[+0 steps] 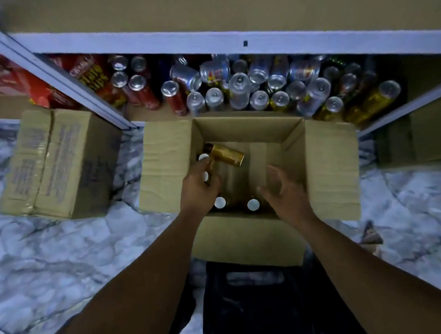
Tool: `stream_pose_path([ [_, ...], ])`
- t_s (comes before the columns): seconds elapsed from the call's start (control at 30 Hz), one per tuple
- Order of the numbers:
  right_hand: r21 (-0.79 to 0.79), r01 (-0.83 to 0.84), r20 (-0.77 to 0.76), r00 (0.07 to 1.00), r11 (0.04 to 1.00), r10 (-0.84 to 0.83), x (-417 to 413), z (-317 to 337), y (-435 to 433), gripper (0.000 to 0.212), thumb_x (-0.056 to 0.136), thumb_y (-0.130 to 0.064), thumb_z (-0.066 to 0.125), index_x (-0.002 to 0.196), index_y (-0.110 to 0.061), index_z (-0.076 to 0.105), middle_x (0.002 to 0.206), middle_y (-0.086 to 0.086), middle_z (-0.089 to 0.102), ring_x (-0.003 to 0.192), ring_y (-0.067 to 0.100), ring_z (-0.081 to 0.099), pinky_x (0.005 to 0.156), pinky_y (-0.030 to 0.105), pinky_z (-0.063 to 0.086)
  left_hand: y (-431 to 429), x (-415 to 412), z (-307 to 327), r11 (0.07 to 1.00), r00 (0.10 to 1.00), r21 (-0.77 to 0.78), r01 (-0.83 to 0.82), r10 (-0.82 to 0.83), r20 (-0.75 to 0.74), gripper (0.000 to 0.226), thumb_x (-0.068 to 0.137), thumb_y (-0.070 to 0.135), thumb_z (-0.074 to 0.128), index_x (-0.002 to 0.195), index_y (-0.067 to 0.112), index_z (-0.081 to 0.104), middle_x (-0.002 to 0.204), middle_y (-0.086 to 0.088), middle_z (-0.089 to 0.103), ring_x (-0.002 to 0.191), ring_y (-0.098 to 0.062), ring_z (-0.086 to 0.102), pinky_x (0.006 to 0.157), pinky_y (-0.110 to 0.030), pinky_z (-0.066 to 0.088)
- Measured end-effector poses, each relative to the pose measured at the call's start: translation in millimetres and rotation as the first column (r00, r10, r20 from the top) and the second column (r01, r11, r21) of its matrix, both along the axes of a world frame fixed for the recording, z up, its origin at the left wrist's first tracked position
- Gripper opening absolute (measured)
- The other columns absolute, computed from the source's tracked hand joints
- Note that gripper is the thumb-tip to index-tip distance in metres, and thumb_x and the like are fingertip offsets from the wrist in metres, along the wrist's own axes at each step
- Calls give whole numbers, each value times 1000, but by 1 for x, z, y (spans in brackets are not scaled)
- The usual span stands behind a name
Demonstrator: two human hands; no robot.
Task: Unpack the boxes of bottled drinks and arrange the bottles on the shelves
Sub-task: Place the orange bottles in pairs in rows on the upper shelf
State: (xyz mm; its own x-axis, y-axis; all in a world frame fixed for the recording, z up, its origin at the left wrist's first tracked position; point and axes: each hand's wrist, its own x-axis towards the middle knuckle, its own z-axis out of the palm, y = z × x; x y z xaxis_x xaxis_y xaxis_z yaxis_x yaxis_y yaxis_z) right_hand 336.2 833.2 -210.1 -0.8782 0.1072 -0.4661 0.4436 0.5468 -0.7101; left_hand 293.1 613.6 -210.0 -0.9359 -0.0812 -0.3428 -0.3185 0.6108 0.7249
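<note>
An open cardboard box (329,164) stands on the floor in front of the shelf. Inside it stand several amber bottles with white caps (253,204). My left hand (198,186) is inside the box and grips a gold-labelled amber bottle (226,154), which lies tilted on its side above the others. My right hand (285,192) hovers over the right part of the box with fingers spread, holding nothing. The bottom shelf (231,42) behind the box is crowded with cans and bottles (240,87).
A taped, closed cardboard box (54,162) sits on the marble floor to the left. Red snack packets (4,80) fill the shelf at far left. A grey shelf post (59,76) slants between them. A dark object (255,305) lies on the floor below the open box.
</note>
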Motion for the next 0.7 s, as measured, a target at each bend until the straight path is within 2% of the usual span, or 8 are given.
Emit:
stream_pose_path([
  [0.07,-25,-41,41,998,999,42,-5,-27,4,64,92,-39,73,149,-32,45,144,-5,57,131,13,53,92,21,38,6,-11,-24,999,999,12,-35,35,-29,47,94,21,68,139,23,58,136,1,63,122,-19,60,101,-38,52],
  [0.17,-68,-102,70,992,992,107,-14,-58,7,64,90,-35,76,147,-32,47,144,-5,57,133,10,50,94,20,36,11,-26,-58,999,998,-1,-36,36,-57,48,96,26,68,142,23,54,138,-1,59,122,-21,58,101,-36,50],
  [0.27,-106,-166,98,979,980,177,-21,-85,7,67,86,-35,80,145,-34,49,144,-7,57,134,9,49,102,26,41,12,-38,-86,999,996,15,-41,43,-84,51,96,24,68,144,20,52,140,-4,57,128,-19,53,102,-30,45],
  [0.33,-140,-209,140,963,968,229,-22,-100,7,69,81,-37,85,141,-37,52,142,-10,58,132,9,52,106,32,45,12,-41,-100,999,995,29,-44,47,-86,53,97,22,67,147,19,50,141,-6,57,129,-19,52,104,-33,46],
  [0.43,-207,-253,207,933,945,295,-23,-114,6,71,74,-34,91,137,-35,57,133,-11,61,124,8,56,98,28,47,11,-41,-113,996,992,55,-64,69,-107,56,96,16,66,149,20,48,143,-4,56,131,-16,51,109,-42,47],
  [0.57,-224,-341,253,884,913,392,-22,-120,8,76,74,-30,91,140,-35,55,129,-12,61,114,7,58,80,15,44,12,-41,-119,996,986,53,-73,81,-147,57,97,13,64,151,19,45,147,-2,53,130,-2,44,112,-30,41],
  [0.63,-216,-371,254,872,903,419,-21,-124,9,74,77,-26,89,141,-36,53,131,-12,60,114,8,57,82,17,46,12,-40,-120,996,984,43,-79,85,-156,58,97,12,63,151,17,44,150,-2,51,126,8,37,109,-20,36],
  [0.7,-207,-375,241,875,903,419,-19,-128,10,69,79,-23,87,138,-37,55,131,-13,61,116,8,58,89,22,49,13,-39,-122,995,982,46,-93,100,-159,59,97,11,63,152,15,43,152,-2,49,127,10,35,110,-18,33],
])
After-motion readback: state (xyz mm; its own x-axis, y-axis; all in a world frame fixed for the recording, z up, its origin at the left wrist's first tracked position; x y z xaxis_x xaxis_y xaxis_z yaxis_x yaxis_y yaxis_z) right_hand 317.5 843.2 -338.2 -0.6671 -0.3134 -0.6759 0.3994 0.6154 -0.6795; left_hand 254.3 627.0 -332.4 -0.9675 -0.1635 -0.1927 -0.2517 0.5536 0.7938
